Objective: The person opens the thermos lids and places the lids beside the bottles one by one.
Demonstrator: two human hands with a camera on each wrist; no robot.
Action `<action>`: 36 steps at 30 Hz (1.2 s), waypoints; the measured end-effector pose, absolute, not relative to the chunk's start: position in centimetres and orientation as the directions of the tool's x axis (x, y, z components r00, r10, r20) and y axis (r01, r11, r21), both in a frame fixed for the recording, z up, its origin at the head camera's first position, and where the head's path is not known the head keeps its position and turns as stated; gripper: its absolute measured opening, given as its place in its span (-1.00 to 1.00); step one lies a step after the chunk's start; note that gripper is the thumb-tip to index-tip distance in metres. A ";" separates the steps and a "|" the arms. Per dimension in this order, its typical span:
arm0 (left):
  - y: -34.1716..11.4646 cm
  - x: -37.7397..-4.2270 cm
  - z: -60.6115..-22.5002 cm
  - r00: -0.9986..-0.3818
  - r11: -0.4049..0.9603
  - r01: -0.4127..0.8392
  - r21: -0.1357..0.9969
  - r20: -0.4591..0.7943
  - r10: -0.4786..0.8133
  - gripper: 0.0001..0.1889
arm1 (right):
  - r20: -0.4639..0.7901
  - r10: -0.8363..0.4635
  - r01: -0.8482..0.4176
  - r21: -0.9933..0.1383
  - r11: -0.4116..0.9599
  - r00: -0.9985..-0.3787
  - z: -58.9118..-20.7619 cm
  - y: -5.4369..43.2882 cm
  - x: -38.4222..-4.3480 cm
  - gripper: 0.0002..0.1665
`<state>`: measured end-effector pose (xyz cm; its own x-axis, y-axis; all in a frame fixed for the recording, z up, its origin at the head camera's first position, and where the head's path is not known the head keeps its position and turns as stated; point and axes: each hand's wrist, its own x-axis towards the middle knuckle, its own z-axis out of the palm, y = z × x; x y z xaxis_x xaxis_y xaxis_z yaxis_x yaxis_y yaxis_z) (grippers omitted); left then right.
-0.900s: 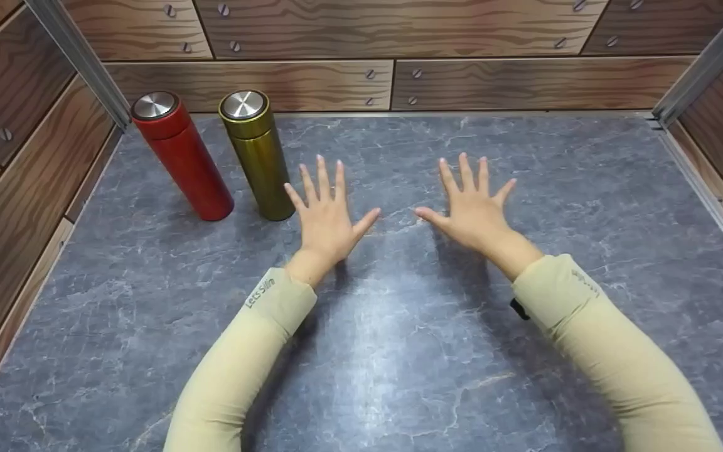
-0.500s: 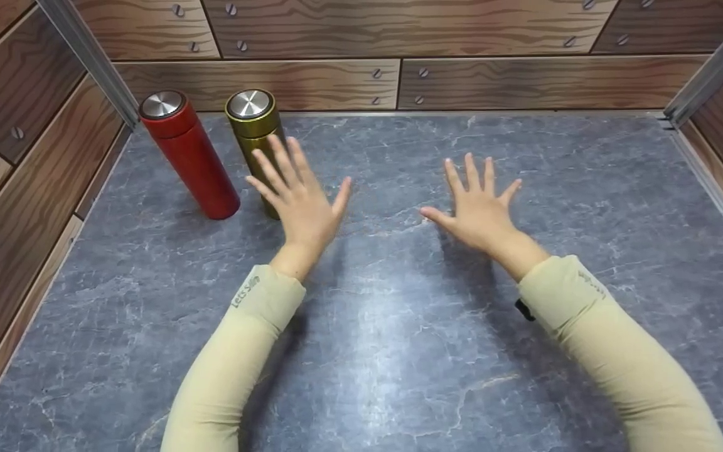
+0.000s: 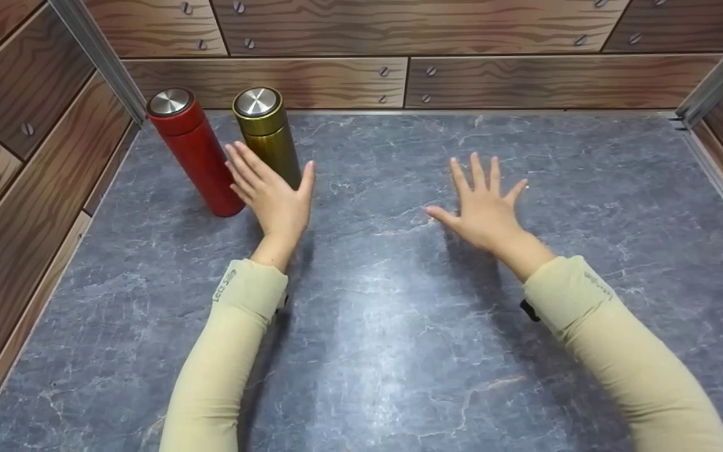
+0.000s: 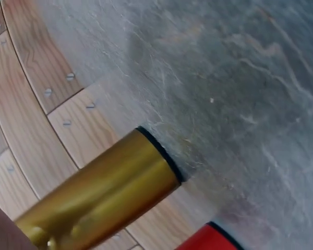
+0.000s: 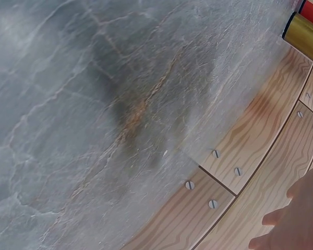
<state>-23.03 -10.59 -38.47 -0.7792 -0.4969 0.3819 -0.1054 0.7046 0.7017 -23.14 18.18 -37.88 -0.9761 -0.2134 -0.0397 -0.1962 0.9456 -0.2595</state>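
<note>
Two upright thermos flasks stand at the back left in the head view: a red thermos and, to its right, a gold-green thermos, both with silver lid tops. My left hand is in front of the gold-green thermos and hides its lower part. Its fingers are straight and reach left towards the red thermos, the thumb apart on the right; contact cannot be made out. In the left wrist view, the gold thermos lies near the hand's edge. Spread-fingered, my right hand is over the table and holds nothing.
A grey marbled tabletop lies under both hands. A wood-patterned back wall and side walls enclose it, with metal corner posts at the back.
My left hand has moved left, from beside the gold-green thermos to in front of it, and turned leftward. The right hand stays in place with its fingers spread.
</note>
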 end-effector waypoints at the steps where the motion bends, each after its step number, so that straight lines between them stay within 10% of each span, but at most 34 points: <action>1: -10.7 -23.2 -38.5 -0.785 0.679 -0.098 0.727 0.363 -0.502 0.10 | -0.039 -0.215 -0.198 -0.260 0.945 -0.976 -37.8 18.2 -23.2 0.11; 23: -11.7 -25.3 -39.3 -0.787 0.487 -0.110 0.866 0.224 -0.575 0.22 | -0.023 -0.227 -0.215 -0.247 0.945 -0.974 -37.9 18.2 -23.2 0.11; 36: -11.9 -25.7 -39.5 -0.772 0.444 -0.046 0.895 0.250 -0.584 -0.12 | -0.020 -0.220 -0.209 -0.244 0.947 -0.975 -37.9 18.7 -23.3 0.16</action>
<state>-25.75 -11.93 -39.54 -0.7722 -0.5840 0.2504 -0.0455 0.4439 0.8949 -23.26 18.66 -37.90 -0.9752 -0.2202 -0.0200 -0.2088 0.9470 -0.2443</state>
